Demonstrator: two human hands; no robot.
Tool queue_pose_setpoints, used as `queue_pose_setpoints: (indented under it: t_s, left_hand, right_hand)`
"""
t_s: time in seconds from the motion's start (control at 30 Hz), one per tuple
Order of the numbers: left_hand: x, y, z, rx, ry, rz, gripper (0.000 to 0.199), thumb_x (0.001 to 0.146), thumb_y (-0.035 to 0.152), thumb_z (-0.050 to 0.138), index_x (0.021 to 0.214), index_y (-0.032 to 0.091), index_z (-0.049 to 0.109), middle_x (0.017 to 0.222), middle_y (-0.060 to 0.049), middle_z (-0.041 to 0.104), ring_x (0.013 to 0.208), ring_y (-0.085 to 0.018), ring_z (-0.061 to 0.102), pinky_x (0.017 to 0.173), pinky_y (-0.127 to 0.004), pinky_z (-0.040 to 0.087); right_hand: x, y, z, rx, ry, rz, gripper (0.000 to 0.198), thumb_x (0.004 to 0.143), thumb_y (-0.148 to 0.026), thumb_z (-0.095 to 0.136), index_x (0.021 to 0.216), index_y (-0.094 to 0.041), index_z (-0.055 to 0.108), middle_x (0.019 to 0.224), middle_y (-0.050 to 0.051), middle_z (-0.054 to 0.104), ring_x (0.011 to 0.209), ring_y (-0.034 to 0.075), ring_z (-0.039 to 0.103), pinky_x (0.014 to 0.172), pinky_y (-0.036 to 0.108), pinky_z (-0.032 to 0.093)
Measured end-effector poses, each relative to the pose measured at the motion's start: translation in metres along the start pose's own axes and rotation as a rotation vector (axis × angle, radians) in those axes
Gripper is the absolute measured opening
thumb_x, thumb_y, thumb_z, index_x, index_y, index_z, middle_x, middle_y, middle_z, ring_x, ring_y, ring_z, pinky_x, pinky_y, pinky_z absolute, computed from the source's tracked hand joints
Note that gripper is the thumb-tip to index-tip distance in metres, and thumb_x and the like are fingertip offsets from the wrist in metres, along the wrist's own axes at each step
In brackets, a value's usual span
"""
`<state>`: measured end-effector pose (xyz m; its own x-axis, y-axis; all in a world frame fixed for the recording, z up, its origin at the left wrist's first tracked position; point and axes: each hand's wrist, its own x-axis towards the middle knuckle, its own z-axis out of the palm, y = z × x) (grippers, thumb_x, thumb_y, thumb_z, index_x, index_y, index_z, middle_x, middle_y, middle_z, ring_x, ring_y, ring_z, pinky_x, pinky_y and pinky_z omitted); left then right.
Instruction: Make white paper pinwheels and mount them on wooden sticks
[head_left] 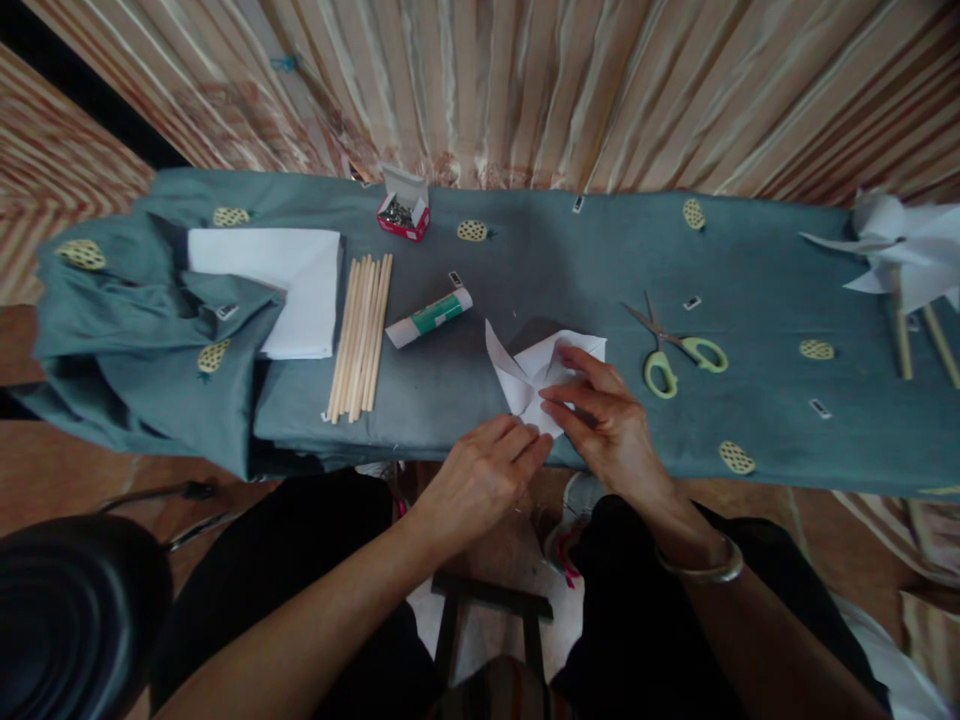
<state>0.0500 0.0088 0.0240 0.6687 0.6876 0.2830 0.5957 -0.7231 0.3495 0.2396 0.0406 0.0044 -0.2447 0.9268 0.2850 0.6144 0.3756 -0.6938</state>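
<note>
The worktop cloth (570, 270) is a dull grey-green, dotted with yellow pineapples (472, 231) flecked in black and small black-and-white labels (692, 303). The folded paper (538, 362), the paper stack (307, 290) and the pinwheel (919, 255) are plain white; the sticks (361, 340) are pale tan. The tube (430, 318) is white with a green band, the box (411, 230) red with a white lid, and the scissors (665, 340) have lime-green handles. Beige and brown stripes run down the curtain (525, 90); the trousers (300, 550) are black.

From the folded paper (538, 363) on the cloth (540, 270), the scissors (664, 338) lie towards three o'clock, pinwheels (904, 252) farther off at two, the box (405, 216) at eleven, the glue stick (431, 318) at ten, the wooden sticks (361, 338) at nine, paper sheets (304, 275) just beyond.
</note>
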Motion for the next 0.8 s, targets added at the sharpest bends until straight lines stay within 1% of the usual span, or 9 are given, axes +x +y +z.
queue_pose_setpoints:
  t_s: [0.07,0.17,0.27,0.33,0.43,0.5,0.63,0.73,0.8]
  left_hand:
    - [0.000,0.000,0.000,0.000,-0.005,-0.002,0.022,0.094,0.015,0.047,0.112,0.008,0.058,0.096,-0.008,0.065,0.089,-0.019,0.059,0.078,-0.032,0.056]
    - [0.000,0.001,0.000,-0.004,-0.005,-0.003,0.021,0.094,0.015,0.048,0.110,0.008,0.058,0.097,-0.008,0.065,0.090,-0.019,0.059,0.077,-0.032,0.056]
    - [0.000,0.002,0.001,-0.014,0.009,-0.021,0.019,0.095,0.015,0.045,0.106,0.010,0.059,0.096,-0.008,0.065,0.087,-0.018,0.059,0.074,-0.030,0.056]
    - [0.000,0.002,0.003,-0.021,0.038,-0.042,0.019,0.095,0.016,0.044,0.105,0.010,0.060,0.098,-0.008,0.065,0.086,-0.017,0.059,0.072,-0.029,0.055]
    - [0.000,0.002,0.004,-0.002,0.067,-0.051,0.019,0.095,0.016,0.045,0.105,0.010,0.060,0.108,-0.010,0.064,0.089,-0.018,0.060,0.075,-0.030,0.055]
    - [0.000,0.001,0.004,0.016,0.051,-0.036,0.018,0.094,0.015,0.047,0.105,0.010,0.060,0.112,-0.011,0.064,0.091,-0.019,0.060,0.078,-0.031,0.056]
    - [0.001,0.000,0.004,0.012,0.011,-0.020,0.017,0.092,0.014,0.051,0.104,0.009,0.061,0.107,-0.010,0.065,0.092,-0.020,0.060,0.080,-0.032,0.056]
    - [0.001,0.001,0.004,0.019,0.007,-0.015,0.017,0.092,0.015,0.051,0.104,0.009,0.061,0.106,-0.010,0.066,0.094,-0.021,0.060,0.082,-0.033,0.056]
    - [0.001,0.001,0.004,0.026,0.002,-0.015,0.017,0.093,0.015,0.050,0.104,0.010,0.061,0.105,-0.011,0.066,0.094,-0.020,0.060,0.081,-0.033,0.056]
  right_hand:
    - [-0.001,-0.004,-0.003,-0.043,-0.035,-0.018,0.021,0.089,-0.021,0.055,0.102,-0.031,0.069,0.142,-0.001,0.051,0.131,0.027,0.047,0.105,0.049,0.044]
    - [-0.005,-0.008,-0.007,-0.084,-0.094,-0.040,0.036,0.090,-0.016,0.048,0.114,-0.037,0.064,0.148,-0.006,0.044,0.137,0.028,0.041,0.110,0.052,0.040]
    - [-0.013,-0.010,-0.006,-0.081,-0.108,-0.046,0.049,0.088,-0.012,0.046,0.125,-0.042,0.057,0.152,-0.010,0.037,0.140,0.029,0.037,0.113,0.055,0.035]
    - [-0.018,-0.009,-0.002,-0.076,-0.105,-0.045,0.054,0.088,-0.012,0.046,0.131,-0.045,0.051,0.154,-0.011,0.034,0.141,0.030,0.034,0.114,0.057,0.033]
    - [-0.024,-0.007,0.005,-0.072,-0.102,-0.035,0.057,0.089,-0.015,0.046,0.136,-0.047,0.044,0.155,-0.010,0.032,0.142,0.032,0.032,0.114,0.060,0.031]
    - [-0.027,-0.007,0.008,-0.072,-0.097,-0.033,0.058,0.090,-0.017,0.046,0.138,-0.048,0.041,0.155,-0.009,0.033,0.143,0.031,0.032,0.114,0.061,0.031]
    - [-0.028,-0.006,0.010,-0.097,-0.096,-0.047,0.058,0.090,-0.015,0.045,0.140,-0.045,0.039,0.156,-0.008,0.032,0.143,0.030,0.031,0.114,0.059,0.032]
    - [-0.026,-0.007,0.008,-0.117,-0.097,-0.056,0.058,0.090,-0.014,0.044,0.138,-0.044,0.041,0.157,-0.008,0.030,0.143,0.031,0.032,0.113,0.059,0.032]
    - [-0.024,-0.009,0.008,-0.118,-0.099,-0.047,0.056,0.089,-0.014,0.043,0.136,-0.045,0.043,0.156,-0.008,0.032,0.142,0.031,0.033,0.113,0.060,0.032]
